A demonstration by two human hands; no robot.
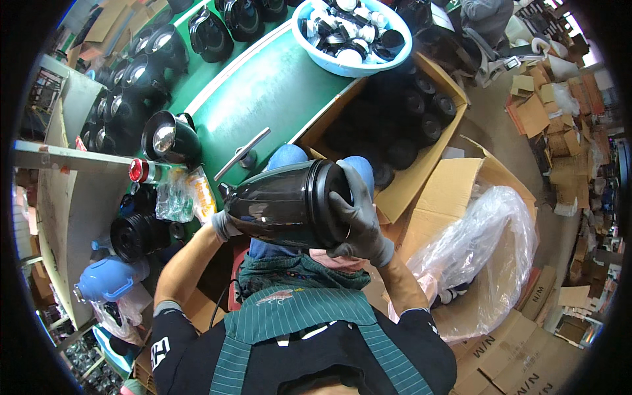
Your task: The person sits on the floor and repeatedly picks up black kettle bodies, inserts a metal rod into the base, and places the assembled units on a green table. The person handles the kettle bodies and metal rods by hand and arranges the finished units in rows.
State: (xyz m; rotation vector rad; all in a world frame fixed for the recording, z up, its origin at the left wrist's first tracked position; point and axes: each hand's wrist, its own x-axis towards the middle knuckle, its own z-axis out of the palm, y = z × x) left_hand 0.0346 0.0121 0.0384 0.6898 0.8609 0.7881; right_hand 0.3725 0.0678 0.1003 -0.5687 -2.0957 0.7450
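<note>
A glossy black thermos jug (270, 204) lies sideways across my lap, with its wide ringed base end to the right. My right hand (362, 220), in a grey glove, is closed around that base end with the fingers spread over its flat face. At the narrower left end, my left hand (225, 224), also gloved, grips the jug; most of its fingers are hidden behind the body. Just beyond the jug, a metal T-bar tool (243, 155) stands on the green table (253, 95).
Several black jugs (172, 137) with silvery insides stand on the table's left. A light blue basin (309, 56) of small caps sits at its far end. Right of my knees is a cardboard box (454, 112) of black round parts, then another box with clear plastic (480, 263). A blue bottle (112, 278) is at left.
</note>
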